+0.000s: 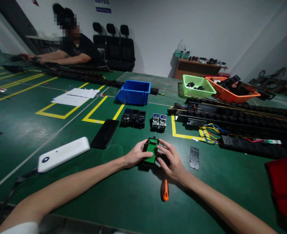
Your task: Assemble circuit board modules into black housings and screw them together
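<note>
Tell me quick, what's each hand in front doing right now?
Left hand: closed on the green-and-black device, holding it.
Right hand: open, fingers spread beside the device; can't tell if they touch.

No text, brand or number could be read. The white rectangular wall sign with a blue strip bears lettering (cut by the frame's top), illegible. Marks on the three black rectangular modules, inward from the green table's near edge: too small.
</note>
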`<state>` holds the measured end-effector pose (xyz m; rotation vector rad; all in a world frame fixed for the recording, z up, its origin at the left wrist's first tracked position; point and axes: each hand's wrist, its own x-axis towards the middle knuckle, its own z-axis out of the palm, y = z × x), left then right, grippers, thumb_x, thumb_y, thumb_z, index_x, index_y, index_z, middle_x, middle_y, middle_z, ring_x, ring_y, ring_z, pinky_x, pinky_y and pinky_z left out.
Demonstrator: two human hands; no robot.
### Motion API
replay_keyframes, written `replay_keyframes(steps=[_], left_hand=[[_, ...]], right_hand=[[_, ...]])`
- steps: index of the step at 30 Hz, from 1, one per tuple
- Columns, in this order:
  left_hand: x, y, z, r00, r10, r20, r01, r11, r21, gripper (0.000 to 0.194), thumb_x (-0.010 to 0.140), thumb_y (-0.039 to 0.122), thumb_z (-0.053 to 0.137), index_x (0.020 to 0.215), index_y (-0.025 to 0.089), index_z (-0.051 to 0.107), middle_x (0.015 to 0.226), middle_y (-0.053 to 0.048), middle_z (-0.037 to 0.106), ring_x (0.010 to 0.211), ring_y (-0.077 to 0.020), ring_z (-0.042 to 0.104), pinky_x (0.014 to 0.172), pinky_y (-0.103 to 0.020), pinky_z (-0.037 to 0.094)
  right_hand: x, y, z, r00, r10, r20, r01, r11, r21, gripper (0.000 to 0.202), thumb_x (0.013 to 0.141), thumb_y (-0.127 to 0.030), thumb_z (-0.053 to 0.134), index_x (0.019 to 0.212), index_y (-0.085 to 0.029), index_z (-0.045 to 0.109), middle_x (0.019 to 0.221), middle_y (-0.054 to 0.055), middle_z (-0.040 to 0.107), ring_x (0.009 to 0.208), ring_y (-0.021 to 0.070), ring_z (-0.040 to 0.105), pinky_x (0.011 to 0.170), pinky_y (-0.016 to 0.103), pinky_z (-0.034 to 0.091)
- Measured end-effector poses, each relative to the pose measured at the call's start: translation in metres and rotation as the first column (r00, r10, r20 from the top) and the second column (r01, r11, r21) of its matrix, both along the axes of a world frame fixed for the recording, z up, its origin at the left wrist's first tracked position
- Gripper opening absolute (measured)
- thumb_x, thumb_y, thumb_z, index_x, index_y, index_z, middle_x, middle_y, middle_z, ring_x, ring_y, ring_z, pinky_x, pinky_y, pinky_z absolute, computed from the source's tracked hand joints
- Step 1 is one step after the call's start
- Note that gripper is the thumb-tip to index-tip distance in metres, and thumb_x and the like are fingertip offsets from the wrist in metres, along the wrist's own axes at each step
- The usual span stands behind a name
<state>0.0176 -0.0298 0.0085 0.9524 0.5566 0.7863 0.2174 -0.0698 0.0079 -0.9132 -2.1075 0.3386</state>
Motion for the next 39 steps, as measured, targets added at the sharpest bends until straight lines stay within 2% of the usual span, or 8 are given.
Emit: replay_keyframes(steps=[4,11,16,20,25,32,39], left_hand=[[0.000,-0.001,-0.002,0.999,-0.048,-0.025,0.050,0.996,0.076,0.054,0.069,0.022,0.078,0.117,0.016,0.054,0.114,-0.012,0.065,0.099,-0.0239,0.066,0.089,-0.037,0.049],[-0.004,-0.001,-0.008,0.983,-0.101,-0.157,0.140,0.955,0.261,0.058,0.069,0.027,0.078,0.120,0.013,0.053,0.117,-0.011,0.061,0.109,-0.0237,0.058,0.094,-0.034,0.044],[-0.005,-0.005,-0.006,0.955,-0.096,-0.280,0.202,0.902,0.381,0.059,0.074,0.029,0.072,0.126,0.013,0.050,0.117,-0.010,0.061,0.106,-0.0234,0.058,0.092,-0.034,0.044],[-0.003,-0.008,-0.003,0.965,-0.053,-0.258,0.166,0.881,0.443,0.062,0.075,0.026,0.072,0.131,0.016,0.046,0.129,-0.012,0.054,0.118,-0.0248,0.052,0.102,-0.037,0.040],[-0.001,-0.008,-0.004,0.968,0.001,-0.251,0.106,0.905,0.411,0.063,0.074,0.027,0.074,0.129,0.017,0.047,0.130,-0.013,0.053,0.119,-0.0252,0.052,0.104,-0.039,0.038],[0.000,-0.004,-0.008,0.981,0.015,-0.191,0.043,0.953,0.299,0.060,0.073,0.023,0.076,0.127,0.017,0.049,0.131,-0.012,0.054,0.124,-0.0242,0.050,0.107,-0.038,0.038],[0.000,-0.003,-0.008,0.981,0.012,-0.194,0.045,0.956,0.290,0.059,0.072,0.023,0.076,0.126,0.016,0.052,0.129,-0.012,0.057,0.121,-0.0247,0.053,0.106,-0.039,0.039]], right_hand=[[0.002,0.001,-0.001,0.995,-0.015,-0.100,0.009,0.998,-0.055,0.055,0.089,-0.020,0.055,0.140,-0.022,0.035,0.144,0.014,0.041,0.132,0.0276,0.042,0.102,0.050,0.044],[0.005,0.005,-0.003,0.993,0.009,-0.118,-0.027,0.988,-0.150,0.055,0.091,-0.038,0.052,0.142,-0.023,0.035,0.137,0.012,0.050,0.124,0.0278,0.047,0.103,0.048,0.040],[0.007,0.005,-0.005,0.990,0.003,-0.141,-0.023,0.990,-0.141,0.047,0.091,-0.035,0.052,0.136,-0.025,0.043,0.121,0.010,0.058,0.111,0.0267,0.053,0.095,0.046,0.044],[0.006,0.002,-0.007,0.977,-0.059,-0.206,0.034,0.992,-0.123,0.048,0.087,-0.031,0.055,0.133,-0.024,0.044,0.114,0.009,0.057,0.104,0.0261,0.055,0.090,0.045,0.046],[0.006,0.001,-0.011,0.936,-0.170,-0.308,0.116,0.976,-0.185,0.044,0.086,-0.031,0.056,0.128,-0.023,0.045,0.116,0.010,0.055,0.107,0.0258,0.054,0.093,0.044,0.046],[0.006,0.005,-0.010,0.871,-0.275,-0.407,0.139,0.933,-0.333,0.037,0.088,-0.034,0.055,0.123,-0.023,0.047,0.116,0.009,0.055,0.105,0.0237,0.056,0.092,0.041,0.046],[0.007,0.008,-0.008,0.894,-0.251,-0.372,0.127,0.936,-0.327,0.032,0.091,-0.035,0.052,0.120,-0.023,0.050,0.113,0.007,0.056,0.103,0.0228,0.053,0.091,0.039,0.043]])
